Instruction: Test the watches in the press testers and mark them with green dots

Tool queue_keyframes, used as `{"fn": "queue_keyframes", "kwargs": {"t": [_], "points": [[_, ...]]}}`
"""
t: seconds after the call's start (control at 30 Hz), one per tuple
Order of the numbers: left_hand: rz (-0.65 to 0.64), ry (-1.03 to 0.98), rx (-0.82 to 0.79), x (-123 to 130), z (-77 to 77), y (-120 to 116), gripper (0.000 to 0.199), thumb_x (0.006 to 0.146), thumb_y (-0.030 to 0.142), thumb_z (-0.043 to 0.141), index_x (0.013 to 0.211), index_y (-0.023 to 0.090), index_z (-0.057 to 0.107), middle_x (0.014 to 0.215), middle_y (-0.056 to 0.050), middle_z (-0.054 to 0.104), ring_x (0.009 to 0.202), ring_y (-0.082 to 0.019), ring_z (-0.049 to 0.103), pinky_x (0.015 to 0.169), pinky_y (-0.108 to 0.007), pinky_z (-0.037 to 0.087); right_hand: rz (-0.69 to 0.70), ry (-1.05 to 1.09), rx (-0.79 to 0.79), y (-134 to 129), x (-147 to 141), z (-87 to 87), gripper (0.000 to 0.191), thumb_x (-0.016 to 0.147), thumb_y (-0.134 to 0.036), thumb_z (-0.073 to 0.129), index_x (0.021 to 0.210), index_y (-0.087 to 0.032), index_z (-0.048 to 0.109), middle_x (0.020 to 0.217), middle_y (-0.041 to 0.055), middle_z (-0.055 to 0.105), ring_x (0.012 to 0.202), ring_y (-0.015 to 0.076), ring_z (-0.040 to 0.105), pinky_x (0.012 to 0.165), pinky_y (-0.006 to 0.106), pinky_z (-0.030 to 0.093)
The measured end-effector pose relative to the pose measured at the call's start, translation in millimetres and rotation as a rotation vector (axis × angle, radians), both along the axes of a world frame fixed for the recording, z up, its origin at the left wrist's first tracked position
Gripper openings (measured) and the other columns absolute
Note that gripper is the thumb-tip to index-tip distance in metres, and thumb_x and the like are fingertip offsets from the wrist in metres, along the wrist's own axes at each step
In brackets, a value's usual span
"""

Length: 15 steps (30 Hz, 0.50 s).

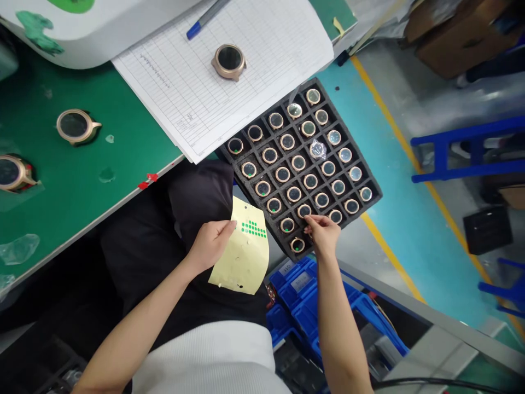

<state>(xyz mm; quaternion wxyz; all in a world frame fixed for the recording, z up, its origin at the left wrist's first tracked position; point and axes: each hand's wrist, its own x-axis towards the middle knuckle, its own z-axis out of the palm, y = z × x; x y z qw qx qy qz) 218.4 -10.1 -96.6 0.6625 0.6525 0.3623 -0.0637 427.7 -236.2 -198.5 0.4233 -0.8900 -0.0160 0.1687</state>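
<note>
Left hand (211, 241) at lower centre, pinching the yellow sticker sheet (244, 249) flat. Right hand (324, 232) just right of it, fingertips pressed together on a watch case (304, 210) along the black foam tray (371, 180) near edge.

green bench (82, 180) at left, three loose gold watch cases on it: one (77, 126) mid-left, one (12, 172) cut off at the left edge, one (228, 61) lying on a ruled form sheet (254, 71). blue pen (205, 19) at the sheet's top. white machine housing (82, 27) top left with green patches. red tape (147, 180) on the bench edge. blue bins (303, 295) below. blue stool frame (463, 153) on a teal floor (394, 180) with a yellow line (410, 158). cardboard box (459, 33) top right
</note>
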Motion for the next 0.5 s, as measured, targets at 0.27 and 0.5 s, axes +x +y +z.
{"fn": "queue_keyframes", "kwargs": {"t": [0.27, 0.5], "points": [[-0.02, -0.035, 0.004, -2, -1.8, -2, 0.045, 0.089, 0.047, 0.042, 0.055, 0.019, 0.03, 0.055, 0.005, 0.022, 0.053, -0.009, 0.026, 0.05, -0.025, 0.018, 0.327, -0.337, 0.236, 68, -80, 77.1, 0.012, 0.085, -0.03, 0.062, 0.077, -0.021, 0.061, 0.073, 0.0011, 0.063, 0.069, 0.0158, 0.06, 0.066, 0.031, 0.05], [-0.193, -0.109, -0.058, -10, 1.8, 12, 0.037, 0.086, 0.038, 0.047, 0.055, 0.017, 0.043, 0.054, 0.004, 0.034, 0.053, -0.01, 0.033, 0.052, -0.023, 0.027, 0.773, -0.366, 0.336, 106, -116, 105.7, 0.008, 0.085, -0.017, 0.064, 0.09, -0.023, 0.067, 0.084, 0.0044, 0.069, 0.077, 0.0189, 0.065, 0.07, 0.034, 0.053]]}}
